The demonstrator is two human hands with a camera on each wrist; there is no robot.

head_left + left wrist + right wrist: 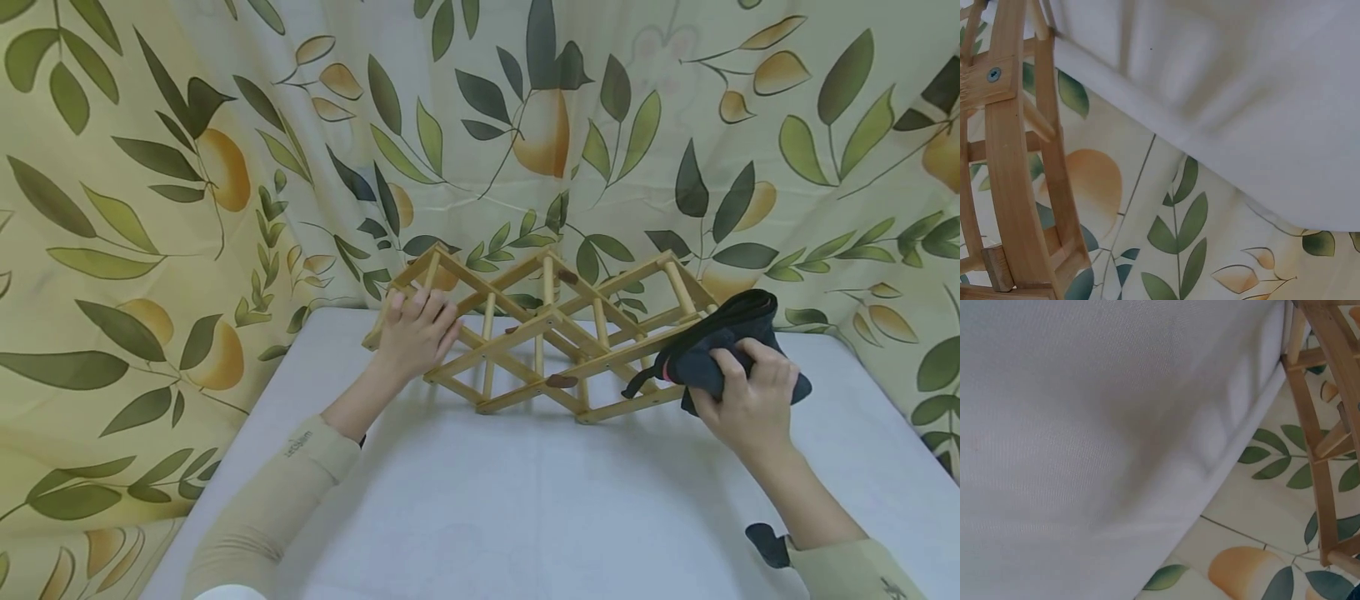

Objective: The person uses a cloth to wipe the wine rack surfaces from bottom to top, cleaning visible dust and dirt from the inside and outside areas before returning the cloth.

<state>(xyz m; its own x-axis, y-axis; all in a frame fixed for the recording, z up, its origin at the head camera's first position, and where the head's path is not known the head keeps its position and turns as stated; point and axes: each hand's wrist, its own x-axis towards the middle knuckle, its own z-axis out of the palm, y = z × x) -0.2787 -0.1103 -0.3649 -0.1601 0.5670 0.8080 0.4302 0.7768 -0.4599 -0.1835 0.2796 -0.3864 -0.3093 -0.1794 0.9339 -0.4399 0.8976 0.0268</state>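
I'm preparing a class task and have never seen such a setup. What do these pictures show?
No machine here: a person uses bare hands. The large picture comes from a camera worn on the head; the smaller two, from left and right wrist cameras. A wooden lattice rack seems to rest on the white table. The left hand holds one end; at the other, the right hand has its grip round a dark fabric bundle. A leaf-patterned curtain hangs behind.
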